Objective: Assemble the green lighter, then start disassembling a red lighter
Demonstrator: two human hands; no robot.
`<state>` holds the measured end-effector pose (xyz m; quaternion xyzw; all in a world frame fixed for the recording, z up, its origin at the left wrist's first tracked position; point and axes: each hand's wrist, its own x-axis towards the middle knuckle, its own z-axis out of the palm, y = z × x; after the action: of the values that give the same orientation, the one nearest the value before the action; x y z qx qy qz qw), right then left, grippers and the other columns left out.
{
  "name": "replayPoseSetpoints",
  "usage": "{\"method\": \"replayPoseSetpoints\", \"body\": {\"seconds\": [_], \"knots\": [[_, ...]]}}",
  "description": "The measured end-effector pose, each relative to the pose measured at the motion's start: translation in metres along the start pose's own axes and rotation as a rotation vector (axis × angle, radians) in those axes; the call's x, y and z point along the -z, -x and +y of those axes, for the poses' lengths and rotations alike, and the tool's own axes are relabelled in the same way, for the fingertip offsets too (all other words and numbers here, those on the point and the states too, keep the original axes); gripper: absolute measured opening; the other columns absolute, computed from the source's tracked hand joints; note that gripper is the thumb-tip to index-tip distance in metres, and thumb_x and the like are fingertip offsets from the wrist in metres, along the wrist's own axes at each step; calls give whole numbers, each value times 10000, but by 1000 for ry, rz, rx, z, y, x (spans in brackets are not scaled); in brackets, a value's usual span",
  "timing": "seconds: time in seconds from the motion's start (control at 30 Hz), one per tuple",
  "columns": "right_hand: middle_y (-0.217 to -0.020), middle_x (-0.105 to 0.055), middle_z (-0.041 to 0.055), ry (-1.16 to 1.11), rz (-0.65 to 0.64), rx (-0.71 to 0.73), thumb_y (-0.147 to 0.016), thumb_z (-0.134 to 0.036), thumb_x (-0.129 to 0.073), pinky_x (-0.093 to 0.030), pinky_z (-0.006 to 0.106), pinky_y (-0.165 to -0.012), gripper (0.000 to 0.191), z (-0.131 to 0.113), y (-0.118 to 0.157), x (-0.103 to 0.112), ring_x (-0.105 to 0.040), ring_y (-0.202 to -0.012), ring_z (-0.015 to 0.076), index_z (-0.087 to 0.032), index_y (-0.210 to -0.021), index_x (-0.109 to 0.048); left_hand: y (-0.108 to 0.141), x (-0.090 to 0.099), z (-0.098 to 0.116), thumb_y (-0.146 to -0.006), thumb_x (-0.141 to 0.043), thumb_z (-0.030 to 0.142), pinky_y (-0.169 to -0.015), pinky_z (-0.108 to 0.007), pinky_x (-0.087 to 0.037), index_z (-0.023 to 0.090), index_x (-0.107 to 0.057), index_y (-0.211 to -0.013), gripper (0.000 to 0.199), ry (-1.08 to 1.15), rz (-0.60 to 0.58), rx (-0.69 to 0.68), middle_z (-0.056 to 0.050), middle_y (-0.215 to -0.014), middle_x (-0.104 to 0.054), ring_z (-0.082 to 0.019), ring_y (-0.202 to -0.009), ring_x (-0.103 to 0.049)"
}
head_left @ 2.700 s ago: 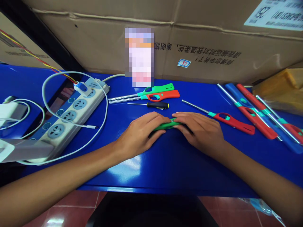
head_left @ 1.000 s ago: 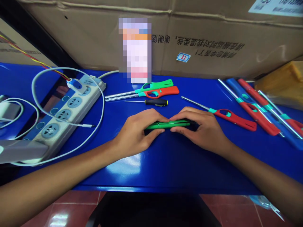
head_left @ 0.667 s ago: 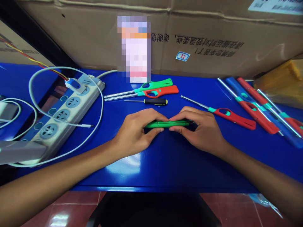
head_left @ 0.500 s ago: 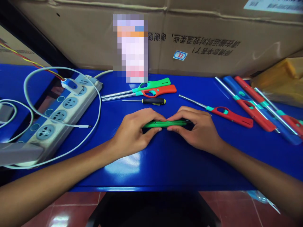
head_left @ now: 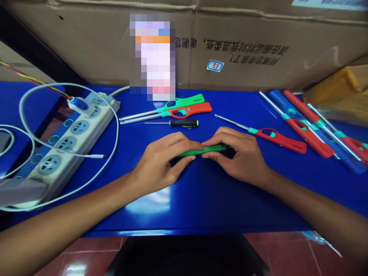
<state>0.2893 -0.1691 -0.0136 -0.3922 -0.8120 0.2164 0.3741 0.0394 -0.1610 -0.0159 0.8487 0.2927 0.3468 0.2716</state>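
Observation:
Both my hands pinch a green lighter casing (head_left: 214,149) just above the blue table, its long side running left to right. My left hand (head_left: 161,159) is closed on its left end, thumb below and fingers over the top. On the right part, my right hand (head_left: 238,153) grips it in the same way, hiding that end. A seam line runs along the visible edge. Beyond my hands lies a black and yellow screwdriver (head_left: 184,123). A red long-necked lighter (head_left: 281,140) rests to the right of my right hand.
Behind the screwdriver lie a green lighter (head_left: 189,101) and a red lighter (head_left: 198,110). Several red and blue lighters (head_left: 316,138) are spread at the right. A power strip (head_left: 61,147) with a looped white cable (head_left: 116,126) occupies the left. A cardboard box (head_left: 244,23) stands behind.
The view has shifted slightly. My left fingers now reach further over the casing's top, covering more of it; both hands keep their grip.

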Motion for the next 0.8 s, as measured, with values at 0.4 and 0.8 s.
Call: {"method": "replayPoseSetpoints", "body": {"seconds": [0.4, 0.8], "knots": [[-845, -698, 5, -7, 19, -56, -918, -176, -827, -508, 327, -669, 114, -3, 4, -9, -654, -749, 174, -228, -959, -733, -1, -1, 1, -986, -735, 169, -815, -297, -569, 229, -806, -1128, 170, 12, 22, 123, -35, -1022, -810, -176, -892, -747], [-954, -734, 25, 6, -58, 16, -978, -234, -783, -552, 371, -818, 104, 3, -1, -3, -685, -895, 213, -245, -1052, -712, -3, -3, 0, -996, -686, 157, -871, -330, -564, 191, -754, -1158, 179, -35, 31, 48, -61, -1034, -768, -196, -948, -718]]}}
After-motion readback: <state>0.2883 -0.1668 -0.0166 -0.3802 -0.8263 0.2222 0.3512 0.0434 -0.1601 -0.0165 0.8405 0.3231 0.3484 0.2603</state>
